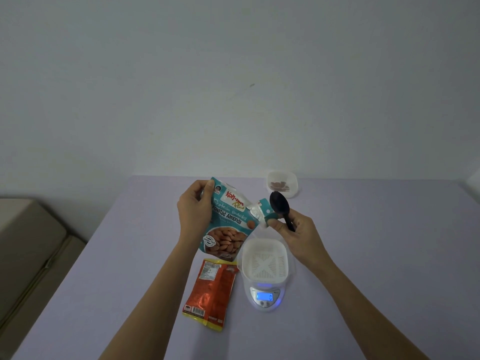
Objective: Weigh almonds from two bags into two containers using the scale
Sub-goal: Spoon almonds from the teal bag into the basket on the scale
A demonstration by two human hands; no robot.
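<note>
My left hand (193, 210) grips the left edge of a teal bag of roasted almonds (227, 227), held tilted above the table. My right hand (293, 228) pinches the torn top corner of that bag and also holds a black spoon (280, 206), bowl pointing up. Below the bag's right side, an empty white container (265, 259) with a slotted bottom sits on a small white scale (263, 298) whose blue display is lit. A red and yellow bag (211, 291) lies flat on the table left of the scale. A second clear container (281, 187) with a few almonds stands farther back.
The table (130, 255) has a pale lilac top and stands against a plain wall. A beige piece of furniture (28, 250) sits beside the table's left edge. A white object (474, 181) shows at the far right edge.
</note>
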